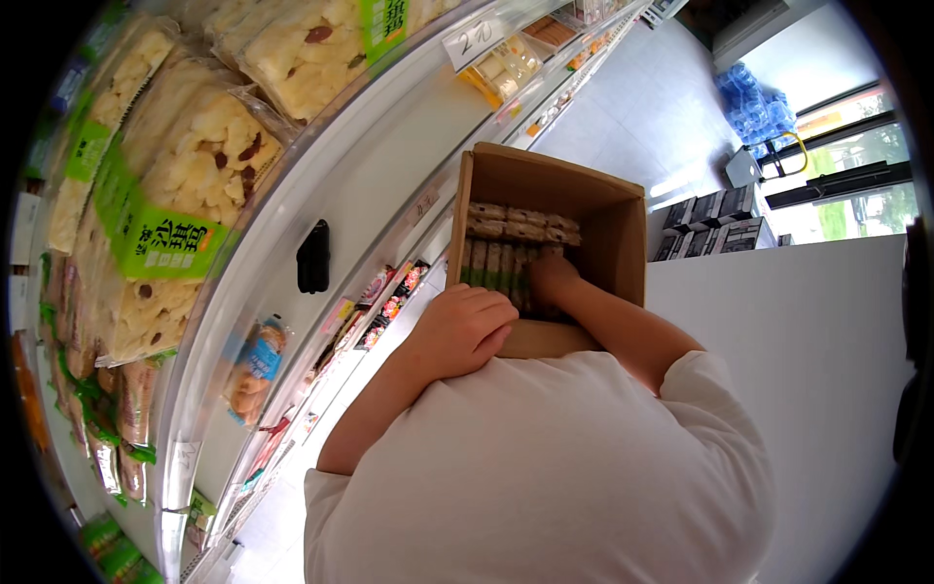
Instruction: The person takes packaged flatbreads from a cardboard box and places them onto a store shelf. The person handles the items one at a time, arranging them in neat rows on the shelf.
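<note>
A brown cardboard box [620, 233] stands in front of my body with its top uncovered. Inside it, several wrapped snack packs [489, 263] with green bands stand in a row, and more packs lie across the far side. My left hand [467, 321] is hooked over the box's near left rim. Deep in the box, my right hand [552, 281] touches the right end of the row; its fingertips are hidden, so whether it grips a pack cannot be told. Similar large packs of sachima [197, 182] with green labels sit on the upper shelf to my left.
A tiered shelf [394, 153] with clear edge strips runs along my left. It bears a black object [314, 257], bagged bread [259, 372] and yellow-wrapped packs [503, 69]. To the right are a white surface [773, 314], dark boxes [711, 223] and blue-tinted bottles [755, 106].
</note>
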Demonstrator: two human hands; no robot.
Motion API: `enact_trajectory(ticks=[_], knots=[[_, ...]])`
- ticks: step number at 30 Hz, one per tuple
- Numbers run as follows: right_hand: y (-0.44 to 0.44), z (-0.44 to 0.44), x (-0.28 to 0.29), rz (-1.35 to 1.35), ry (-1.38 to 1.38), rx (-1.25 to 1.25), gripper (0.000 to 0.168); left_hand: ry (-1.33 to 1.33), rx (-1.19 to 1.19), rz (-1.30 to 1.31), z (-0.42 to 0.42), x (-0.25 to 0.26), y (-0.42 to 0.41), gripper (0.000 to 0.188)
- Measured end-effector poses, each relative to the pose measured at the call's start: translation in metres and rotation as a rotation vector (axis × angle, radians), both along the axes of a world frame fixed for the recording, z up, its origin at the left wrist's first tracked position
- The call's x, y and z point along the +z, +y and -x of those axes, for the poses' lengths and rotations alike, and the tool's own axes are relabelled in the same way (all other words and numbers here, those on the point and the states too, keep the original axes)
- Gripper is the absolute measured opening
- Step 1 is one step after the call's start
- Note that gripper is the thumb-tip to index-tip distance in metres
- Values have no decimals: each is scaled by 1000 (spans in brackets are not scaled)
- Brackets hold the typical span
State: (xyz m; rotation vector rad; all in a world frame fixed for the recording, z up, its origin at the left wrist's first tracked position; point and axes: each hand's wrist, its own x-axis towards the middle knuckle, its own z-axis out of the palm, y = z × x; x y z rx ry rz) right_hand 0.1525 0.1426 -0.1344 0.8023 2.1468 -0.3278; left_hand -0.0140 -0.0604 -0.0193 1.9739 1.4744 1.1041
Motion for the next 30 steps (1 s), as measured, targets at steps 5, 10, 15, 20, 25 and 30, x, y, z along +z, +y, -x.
enact_trajectory(ticks=[5, 10, 15, 20, 25, 30], knots=[[1, -1, -1, 33, -37, 148, 38, -25, 2, -2, -1, -2, -2, 17], [8, 9, 21, 109, -104, 176, 35, -28, -1, 17, 0, 1, -3, 18], [3, 7, 141, 146, 440, -80, 31, -132, 79, -50, 2, 4, -14, 47], [-26, 14, 260, 242, 903, -187, 27, -13, 301, -167, 8, 35, -17, 88], [-60, 30, 290, 365, 1200, -64, 37, -33, 499, -350, 20, 33, -22, 70], [-81, 54, 307, 139, 1413, 402, 45, -695, 653, -305, 23, 62, -61, 38]])
